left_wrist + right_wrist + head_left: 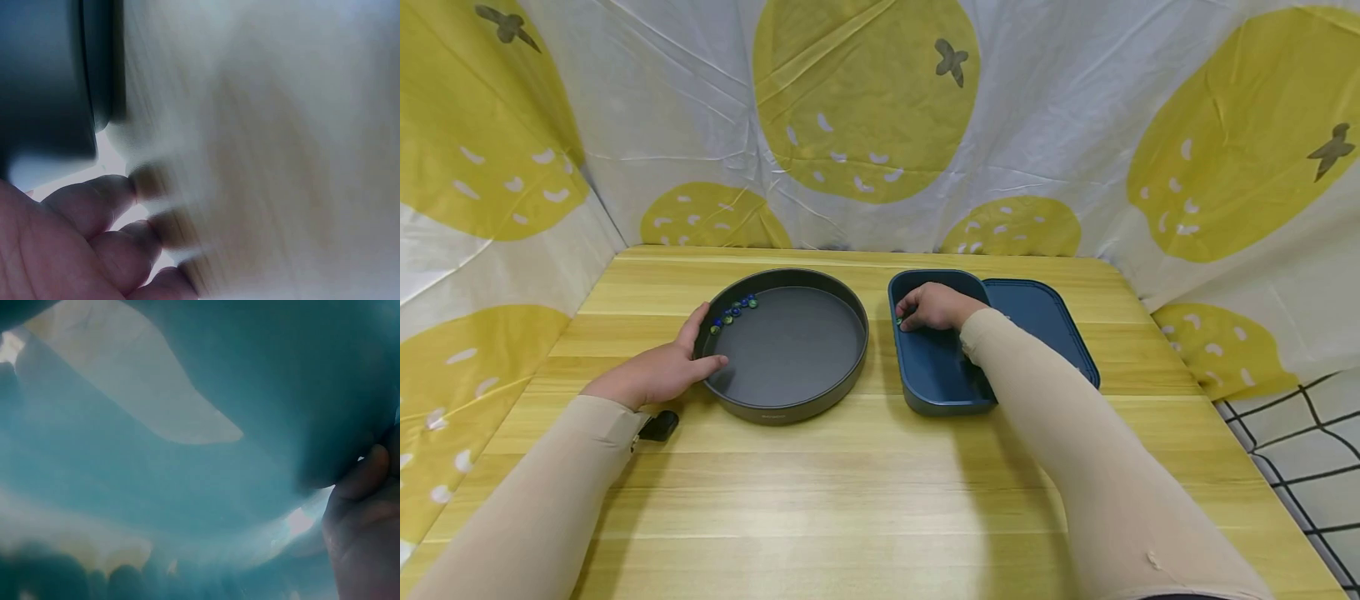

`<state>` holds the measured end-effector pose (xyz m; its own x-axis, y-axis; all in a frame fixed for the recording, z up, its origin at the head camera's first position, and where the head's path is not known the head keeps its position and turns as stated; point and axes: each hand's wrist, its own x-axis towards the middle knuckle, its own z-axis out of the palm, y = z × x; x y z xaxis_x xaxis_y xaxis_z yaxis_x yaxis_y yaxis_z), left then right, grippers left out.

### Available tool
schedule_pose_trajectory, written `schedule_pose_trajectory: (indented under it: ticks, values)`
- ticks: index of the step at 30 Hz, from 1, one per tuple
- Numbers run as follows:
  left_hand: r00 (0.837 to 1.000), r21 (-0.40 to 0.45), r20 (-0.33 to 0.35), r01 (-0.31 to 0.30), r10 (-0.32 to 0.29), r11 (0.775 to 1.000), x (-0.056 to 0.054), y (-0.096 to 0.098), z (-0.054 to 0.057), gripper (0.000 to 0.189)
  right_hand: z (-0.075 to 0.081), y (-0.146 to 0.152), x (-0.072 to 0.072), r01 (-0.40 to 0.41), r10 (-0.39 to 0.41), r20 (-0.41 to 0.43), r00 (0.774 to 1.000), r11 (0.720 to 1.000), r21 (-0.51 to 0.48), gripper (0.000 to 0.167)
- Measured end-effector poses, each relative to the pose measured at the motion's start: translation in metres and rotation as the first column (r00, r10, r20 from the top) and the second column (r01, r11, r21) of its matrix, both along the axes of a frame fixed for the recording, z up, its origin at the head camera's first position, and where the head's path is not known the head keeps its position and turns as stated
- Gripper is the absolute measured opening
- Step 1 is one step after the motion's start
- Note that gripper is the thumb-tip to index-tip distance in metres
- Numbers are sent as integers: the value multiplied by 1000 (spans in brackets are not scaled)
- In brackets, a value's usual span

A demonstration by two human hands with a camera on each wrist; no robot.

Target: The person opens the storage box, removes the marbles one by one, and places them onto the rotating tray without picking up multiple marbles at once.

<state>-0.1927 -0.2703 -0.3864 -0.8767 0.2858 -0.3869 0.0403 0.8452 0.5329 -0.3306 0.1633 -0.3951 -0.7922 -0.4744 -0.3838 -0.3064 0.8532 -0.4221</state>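
A round dark grey pan (790, 342) stands on the left of the table. Several blue and green marbles (727, 319) lie inside along its left wall. My left hand (658, 371) holds the pan's left side, thumb over the rim and the other fingers along the outside. My right hand (936, 307) reaches into a deep blue rectangular container (936, 375). Thumb and forefinger pinch a small green marble (899, 322) by the container's left wall. Only a sliver of that marble shows; the right wrist view shows blue walls and part of the hand (369, 525).
A flat blue lid or tray (1037, 312) lies against the container's right side, partly behind my right forearm. The wooden table (820, 500) runs back to a hanging cloth (865, 100) with yellow fruit prints. A black wire grid (1300, 450) stands at the right.
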Motion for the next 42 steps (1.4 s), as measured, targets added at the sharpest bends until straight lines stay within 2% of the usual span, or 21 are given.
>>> schedule_pose_trajectory:
  ticks: [12,33,38,42]
  values:
    - [1000,10,17,-8,8,1000,0,0,-1,107,-1,6,0,-39,39,34,999,999,-23,27]
    - [1000,2,13,-10,10,1000,-2,0,0,106,-2,5,1,-29,32,45,998,997,-67,23]
    - [1000,4,21,-8,8,1000,-3,0,-1,107,0,8,1,-41,43,33,999,997,-60,23]
    - [1000,6,25,-9,9,1000,-3,0,0,107,8,13,2,-30,32,17,999,995,-91,24]
